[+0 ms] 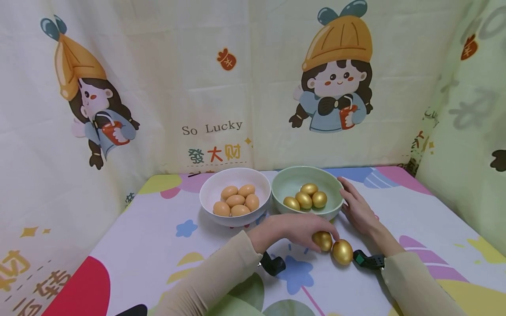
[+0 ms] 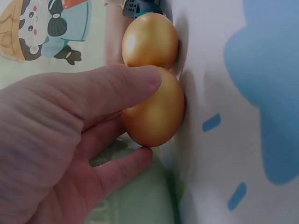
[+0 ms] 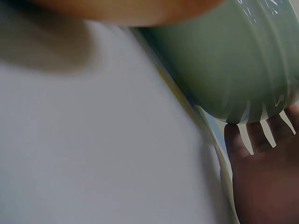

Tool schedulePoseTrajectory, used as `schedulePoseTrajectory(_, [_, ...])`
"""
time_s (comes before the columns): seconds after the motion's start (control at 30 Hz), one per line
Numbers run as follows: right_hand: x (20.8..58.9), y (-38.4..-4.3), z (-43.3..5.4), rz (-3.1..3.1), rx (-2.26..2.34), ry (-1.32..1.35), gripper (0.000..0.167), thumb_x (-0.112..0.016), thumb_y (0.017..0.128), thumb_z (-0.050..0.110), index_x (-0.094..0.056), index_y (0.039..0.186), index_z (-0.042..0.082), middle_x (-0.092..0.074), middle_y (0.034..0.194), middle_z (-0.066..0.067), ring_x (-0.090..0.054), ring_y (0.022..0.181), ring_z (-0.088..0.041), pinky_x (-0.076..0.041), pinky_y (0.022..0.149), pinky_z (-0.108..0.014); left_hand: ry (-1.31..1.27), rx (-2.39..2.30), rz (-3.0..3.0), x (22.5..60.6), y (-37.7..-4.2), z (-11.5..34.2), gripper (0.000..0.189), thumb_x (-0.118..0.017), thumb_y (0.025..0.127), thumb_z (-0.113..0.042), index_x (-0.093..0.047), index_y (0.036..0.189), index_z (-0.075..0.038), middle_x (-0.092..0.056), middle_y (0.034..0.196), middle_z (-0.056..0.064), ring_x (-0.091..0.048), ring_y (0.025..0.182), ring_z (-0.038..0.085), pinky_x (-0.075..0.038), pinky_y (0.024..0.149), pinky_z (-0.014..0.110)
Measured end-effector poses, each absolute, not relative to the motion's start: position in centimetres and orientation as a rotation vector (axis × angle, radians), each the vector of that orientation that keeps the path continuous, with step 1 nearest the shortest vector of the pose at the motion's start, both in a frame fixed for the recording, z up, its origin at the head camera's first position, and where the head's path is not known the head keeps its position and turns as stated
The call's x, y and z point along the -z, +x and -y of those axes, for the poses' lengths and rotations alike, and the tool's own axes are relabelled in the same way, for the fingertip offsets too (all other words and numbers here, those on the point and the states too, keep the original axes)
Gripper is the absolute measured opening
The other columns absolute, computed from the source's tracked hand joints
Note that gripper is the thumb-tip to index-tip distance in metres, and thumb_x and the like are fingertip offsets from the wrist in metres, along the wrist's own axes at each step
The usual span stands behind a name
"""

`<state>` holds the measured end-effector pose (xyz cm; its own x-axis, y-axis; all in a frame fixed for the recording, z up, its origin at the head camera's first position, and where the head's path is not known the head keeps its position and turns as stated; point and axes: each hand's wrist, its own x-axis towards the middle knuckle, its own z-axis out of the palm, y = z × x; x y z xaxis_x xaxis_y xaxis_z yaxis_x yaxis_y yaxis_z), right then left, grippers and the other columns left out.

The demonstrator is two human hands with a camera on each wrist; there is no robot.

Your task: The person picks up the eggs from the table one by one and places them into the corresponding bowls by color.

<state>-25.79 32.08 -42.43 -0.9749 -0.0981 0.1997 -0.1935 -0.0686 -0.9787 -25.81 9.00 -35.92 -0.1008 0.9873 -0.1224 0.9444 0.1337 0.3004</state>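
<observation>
My left hand [image 1: 302, 229] reaches across in front of the green bowl [image 1: 282, 179] and grips a golden egg [image 1: 323, 241] on the table. In the left wrist view the thumb [image 2: 126, 86] lies over this egg, with other fingers behind and beneath it. A second golden egg [image 1: 342, 252] lies right against it, toward the right forearm. Several golden eggs [image 1: 304, 200] are inside the green bowl. My right hand [image 1: 357, 208] rests its fingers against that bowl's right side, fingertips near the rim; the right wrist view shows them touching the outer wall.
A white bowl [image 1: 209, 186] holding several brown eggs [image 1: 236, 200] stands beside the green bowl on its left. The patterned tablecloth [image 1: 158, 245] covers the table. Printed curtains [image 1: 269, 87] hang behind and at both sides. Dark straps [image 1: 369, 260] circle the wrists.
</observation>
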Motion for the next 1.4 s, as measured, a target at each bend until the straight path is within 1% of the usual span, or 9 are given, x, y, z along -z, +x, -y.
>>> schedulePoseTrajectory(0.07, [42.5,-25.8,-32.1,2.098,-2.225,0.328,0.066,-0.036,0.112,0.031,0.000,0.162,0.006,0.004,0.168,-0.013,-0.011,0.151,-0.028,-0.023,0.118,-0.035,1.884,-0.219,-2.126,36.1,-25.8,-9.0,0.044,-0.076,0.091,-0.010,-0.063,0.133,-0.013,-0.063,0.127,-0.007,-0.050,0.114,-0.003,-0.031,0.098,0.006])
schedulePoseTrajectory(0.2, [42.5,-25.7,-32.0,2.101,-2.220,0.328,0.066,-0.036,0.112,0.031,0.000,0.162,0.007,0.003,0.168,-0.014,-0.012,0.150,-0.028,-0.023,0.118,-0.035,1.904,-0.224,-2.138,36.4,-25.7,-9.0,0.042,-0.075,0.092,-0.011,-0.062,0.133,-0.012,-0.063,0.128,-0.006,-0.050,0.111,-0.004,-0.031,0.097,0.006])
schedulePoseTrajectory(0.37, [42.4,-25.7,-32.0,2.104,-2.211,0.334,0.067,-0.036,0.112,0.031,0.001,0.161,0.005,0.005,0.168,-0.014,-0.009,0.151,-0.028,-0.020,0.119,-0.038,1.920,-0.225,-2.166,36.8,-25.7,-8.9,0.043,-0.075,0.093,-0.014,-0.061,0.134,-0.012,-0.063,0.129,-0.006,-0.050,0.113,-0.004,-0.030,0.098,0.006])
schedulePoseTrajectory(0.47, [42.3,-25.7,-32.0,2.104,-2.218,0.332,0.067,-0.036,0.112,0.031,0.001,0.162,0.005,0.006,0.168,-0.013,-0.008,0.151,-0.029,-0.020,0.119,-0.037,1.917,-0.227,-2.184,37.0,-25.5,-8.7,0.042,-0.077,0.091,-0.014,-0.062,0.131,-0.012,-0.064,0.125,-0.007,-0.051,0.112,-0.002,-0.031,0.098,0.006])
schedulePoseTrajectory(0.63, [42.3,-25.8,-31.9,2.094,-2.236,0.328,0.067,-0.035,0.112,0.030,0.002,0.162,0.006,0.007,0.168,-0.014,-0.007,0.151,-0.030,-0.021,0.119,-0.035,1.941,-0.212,-2.219,37.2,-25.3,-8.3,0.035,-0.077,0.091,-0.016,-0.066,0.124,-0.012,-0.064,0.116,-0.009,-0.051,0.109,-0.001,-0.030,0.099,0.006])
schedulePoseTrajectory(0.83, [42.2,-25.7,-32.0,2.103,-2.225,0.314,0.067,-0.035,0.112,0.031,0.002,0.162,0.007,0.007,0.168,-0.013,-0.006,0.152,-0.031,-0.020,0.119,-0.038,1.933,-0.173,-2.263,37.3,-25.0,-8.2,0.036,-0.077,0.091,-0.014,-0.066,0.126,-0.015,-0.064,0.119,-0.011,-0.050,0.114,-0.001,-0.028,0.102,0.007])
schedulePoseTrajectory(1.0, [42.3,-25.7,-32.0,2.107,-2.224,0.314,0.067,-0.035,0.112,0.030,0.003,0.161,0.005,0.007,0.168,-0.014,-0.005,0.152,-0.031,-0.019,0.119,-0.037,1.941,-0.157,-2.278,37.3,-24.9,-8.1,0.035,-0.077,0.091,-0.014,-0.066,0.125,-0.016,-0.064,0.119,-0.011,-0.051,0.114,-0.001,-0.029,0.102,0.007])
schedulePoseTrajectory(1.23, [42.3,-25.7,-32.0,2.109,-2.221,0.313,0.067,-0.035,0.112,0.031,0.002,0.162,0.006,0.007,0.168,-0.013,-0.006,0.152,-0.031,-0.018,0.120,-0.039,1.958,-0.222,-2.216,37.3,-25.3,-8.1,0.037,-0.078,0.091,-0.016,-0.066,0.126,-0.013,-0.064,0.120,-0.010,-0.051,0.112,-0.003,-0.030,0.100,0.006])
schedulePoseTrajectory(1.4, [42.2,-25.7,-32.1,2.120,-2.214,0.308,0.067,-0.035,0.112,0.031,0.001,0.162,0.007,0.006,0.168,-0.013,-0.008,0.151,-0.030,-0.021,0.119,-0.037,1.936,-0.288,-2.182,36.8,-25.5,-7.8,0.037,-0.077,0.091,-0.015,-0.066,0.127,-0.012,-0.064,0.121,-0.008,-0.051,0.111,-0.003,-0.031,0.099,0.006])
